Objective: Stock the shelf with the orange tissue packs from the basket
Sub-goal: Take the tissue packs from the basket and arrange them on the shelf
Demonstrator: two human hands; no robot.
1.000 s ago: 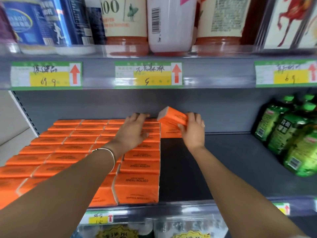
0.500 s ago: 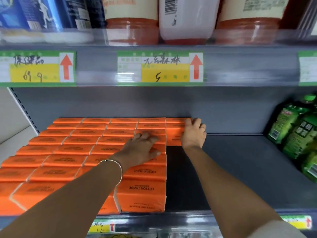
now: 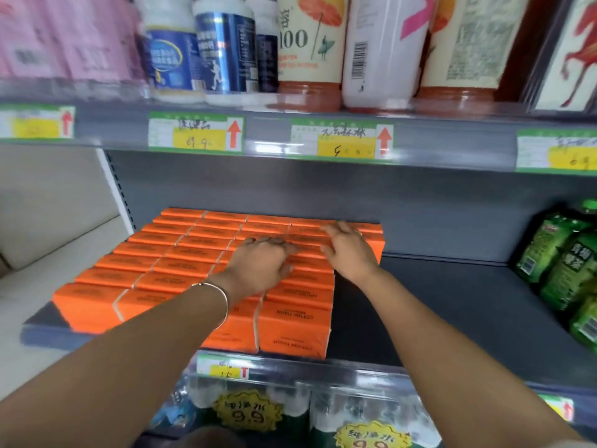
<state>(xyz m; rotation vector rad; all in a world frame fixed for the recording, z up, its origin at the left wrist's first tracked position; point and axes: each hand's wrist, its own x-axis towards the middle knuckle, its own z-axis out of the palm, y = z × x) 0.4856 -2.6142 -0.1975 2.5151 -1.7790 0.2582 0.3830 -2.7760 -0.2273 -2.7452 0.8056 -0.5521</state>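
Orange tissue packs (image 3: 181,263) fill the left half of the dark grey shelf (image 3: 452,312) in several tight rows. At the back right corner of the block sits one more pack (image 3: 376,242), starting a further column. My left hand (image 3: 261,265), a thin bangle on its wrist, lies flat on top of the packs with fingers spread. My right hand (image 3: 350,250) rests palm down on the back packs, just left of that corner pack, holding nothing. The basket is out of view.
Green bottles (image 3: 562,263) stand at the shelf's right end, with bare shelf floor between them and the packs. The shelf above carries tall bottles (image 3: 310,50) and price labels (image 3: 342,139). Below are water bottles with yellow price tags (image 3: 247,412).
My right hand set the pack it held down at the back right of the block and let go. Both hands now lie flat on the packs. The view shifted right and down.
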